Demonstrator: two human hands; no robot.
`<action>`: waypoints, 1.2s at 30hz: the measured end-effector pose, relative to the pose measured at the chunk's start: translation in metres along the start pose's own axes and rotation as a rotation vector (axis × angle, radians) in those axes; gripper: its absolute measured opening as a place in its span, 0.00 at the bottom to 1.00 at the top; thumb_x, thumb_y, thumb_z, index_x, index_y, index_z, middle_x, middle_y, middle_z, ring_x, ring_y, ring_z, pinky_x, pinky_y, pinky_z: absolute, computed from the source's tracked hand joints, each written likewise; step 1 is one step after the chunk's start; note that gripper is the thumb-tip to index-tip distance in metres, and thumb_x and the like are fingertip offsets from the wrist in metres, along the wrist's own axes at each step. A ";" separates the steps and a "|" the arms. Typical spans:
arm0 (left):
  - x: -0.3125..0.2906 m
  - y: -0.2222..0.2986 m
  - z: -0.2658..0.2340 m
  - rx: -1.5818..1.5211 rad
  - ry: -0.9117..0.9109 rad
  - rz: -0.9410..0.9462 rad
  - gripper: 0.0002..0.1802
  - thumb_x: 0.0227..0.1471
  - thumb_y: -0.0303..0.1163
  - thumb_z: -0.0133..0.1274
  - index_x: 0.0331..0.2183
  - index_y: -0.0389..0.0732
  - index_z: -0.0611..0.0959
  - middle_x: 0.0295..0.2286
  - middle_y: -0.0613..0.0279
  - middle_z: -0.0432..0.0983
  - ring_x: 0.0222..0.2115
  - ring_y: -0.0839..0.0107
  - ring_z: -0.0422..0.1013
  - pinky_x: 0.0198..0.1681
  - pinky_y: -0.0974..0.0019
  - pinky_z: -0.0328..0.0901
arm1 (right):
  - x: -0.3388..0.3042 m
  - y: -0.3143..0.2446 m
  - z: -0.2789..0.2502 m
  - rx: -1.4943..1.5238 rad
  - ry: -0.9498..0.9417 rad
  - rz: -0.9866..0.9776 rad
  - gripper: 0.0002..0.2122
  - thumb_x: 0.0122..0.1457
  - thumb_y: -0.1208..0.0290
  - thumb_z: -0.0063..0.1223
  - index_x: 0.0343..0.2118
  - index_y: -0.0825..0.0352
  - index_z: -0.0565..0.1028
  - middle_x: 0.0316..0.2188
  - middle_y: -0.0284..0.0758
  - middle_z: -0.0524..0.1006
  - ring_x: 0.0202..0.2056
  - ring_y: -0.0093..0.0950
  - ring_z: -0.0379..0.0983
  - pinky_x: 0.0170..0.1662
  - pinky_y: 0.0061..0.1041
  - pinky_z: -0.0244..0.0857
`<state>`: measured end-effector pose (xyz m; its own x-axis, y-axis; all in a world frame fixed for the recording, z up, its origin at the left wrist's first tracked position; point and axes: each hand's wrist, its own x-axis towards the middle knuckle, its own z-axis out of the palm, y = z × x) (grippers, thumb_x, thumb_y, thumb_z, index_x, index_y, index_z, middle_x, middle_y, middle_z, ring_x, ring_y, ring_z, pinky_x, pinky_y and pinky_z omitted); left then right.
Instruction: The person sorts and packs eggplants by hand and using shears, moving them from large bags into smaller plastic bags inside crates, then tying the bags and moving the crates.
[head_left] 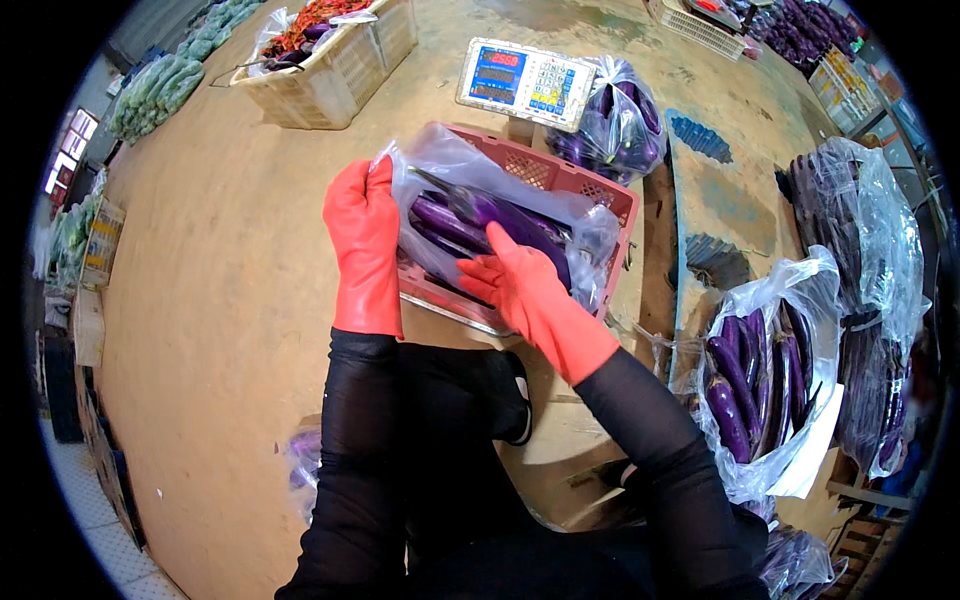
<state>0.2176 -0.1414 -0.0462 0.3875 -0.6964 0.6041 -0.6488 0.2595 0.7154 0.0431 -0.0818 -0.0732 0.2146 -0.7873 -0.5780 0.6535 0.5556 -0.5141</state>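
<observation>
My left hand [362,222], in a red rubber glove, grips the left edge of a clear plastic bag [455,165]. The bag holds several long purple eggplants [470,222] and lies in a pink plastic crate [560,180]. My right hand [515,280], also in a red glove, presses on an eggplant at the bag's near side, fingers spread over it. The crate rests on a weighing scale whose display head [525,82] stands just behind it.
A large open bag of eggplants [760,380] stands to my right, with more bagged eggplants [870,300] beyond and another [620,125] behind the crate. A pale basket of red peppers [325,60] sits at the back left. Green vegetables [160,90] line the far left.
</observation>
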 end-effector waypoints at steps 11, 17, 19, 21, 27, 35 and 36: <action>0.000 -0.013 -0.005 -0.035 0.078 0.075 0.11 0.48 0.35 0.59 0.31 0.38 0.81 0.28 0.60 0.76 0.30 0.74 0.70 0.35 0.70 0.64 | 0.061 -0.006 -0.070 -1.265 0.215 -0.895 0.17 0.56 0.67 0.50 0.45 0.70 0.68 0.34 0.39 0.76 0.33 0.32 0.73 0.36 0.28 0.67; 0.001 -0.017 -0.001 -0.062 0.123 0.061 0.07 0.44 0.29 0.61 0.28 0.37 0.80 0.25 0.56 0.76 0.27 0.64 0.72 0.32 0.66 0.65 | 0.079 -0.008 -0.009 -1.605 0.369 -0.664 0.28 0.48 0.60 0.56 0.49 0.72 0.65 0.40 0.49 0.74 0.39 0.46 0.72 0.44 0.38 0.66; 0.005 -0.029 -0.003 -0.063 0.125 -0.016 0.08 0.45 0.30 0.61 0.28 0.37 0.81 0.25 0.57 0.76 0.27 0.66 0.72 0.32 0.66 0.65 | 0.075 -0.005 -0.021 -1.783 0.129 -0.719 0.22 0.50 0.61 0.53 0.45 0.69 0.69 0.35 0.47 0.76 0.37 0.45 0.73 0.43 0.38 0.66; 0.007 -0.032 -0.007 -0.102 0.131 -0.117 0.08 0.46 0.30 0.60 0.29 0.37 0.81 0.25 0.58 0.76 0.27 0.67 0.72 0.33 0.67 0.65 | 0.062 -0.001 -0.033 -1.539 0.002 -0.654 0.16 0.51 0.62 0.51 0.38 0.67 0.73 0.32 0.46 0.76 0.36 0.43 0.73 0.41 0.38 0.66; 0.006 -0.022 -0.008 -0.130 0.236 0.026 0.06 0.48 0.29 0.59 0.31 0.38 0.82 0.27 0.60 0.76 0.28 0.70 0.71 0.34 0.69 0.65 | 0.058 0.000 -0.056 -1.722 -0.195 -0.531 0.11 0.52 0.61 0.49 0.28 0.63 0.78 0.29 0.43 0.77 0.32 0.44 0.74 0.39 0.39 0.67; 0.005 -0.013 -0.010 -0.196 0.164 0.059 0.08 0.51 0.31 0.56 0.33 0.39 0.83 0.28 0.65 0.76 0.27 0.78 0.69 0.33 0.73 0.65 | 0.082 -0.014 -0.014 -1.638 0.237 -1.025 0.31 0.45 0.61 0.61 0.53 0.64 0.64 0.44 0.45 0.73 0.40 0.43 0.72 0.45 0.38 0.66; 0.001 -0.012 -0.004 -0.173 0.150 0.045 0.08 0.51 0.31 0.56 0.33 0.39 0.83 0.28 0.65 0.76 0.27 0.78 0.69 0.33 0.73 0.65 | 0.092 -0.015 -0.021 -1.668 0.241 -1.135 0.36 0.44 0.62 0.62 0.57 0.64 0.59 0.47 0.45 0.71 0.41 0.42 0.72 0.46 0.37 0.66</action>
<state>0.2278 -0.1426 -0.0527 0.4615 -0.5778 0.6732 -0.5508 0.4083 0.7280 0.0378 -0.1570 -0.1317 0.0984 -0.9211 0.3766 -0.8034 -0.2968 -0.5161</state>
